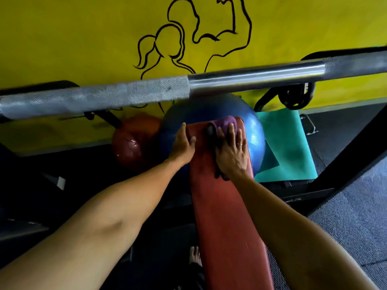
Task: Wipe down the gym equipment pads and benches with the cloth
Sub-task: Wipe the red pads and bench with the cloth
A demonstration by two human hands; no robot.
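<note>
A long padded bench runs away from the person, its reddish-brown cover smooth and slightly scuffed, with rounded far corners. The floor beneath is dark matting with a fine pebbled grain. The wall behind is bright yellow and carries a black line drawing of a ponytailed figure and a flexing one. A steel bar crosses the view above the bench, polished in the middle and rough with cross-hatching towards either end.

The cloth, soft and purple with a darker fold, lies bunched at the far end of the bench. The right hand lies flat on it, fingers straight and spread, pressing it onto the pad. The left hand rests against the bench's left edge, fingers stretched along the side and thumb on top, holding nothing.

Past the bench end sits a glossy blue ball, a dark red ball to its left and a teal mat to its right.
</note>
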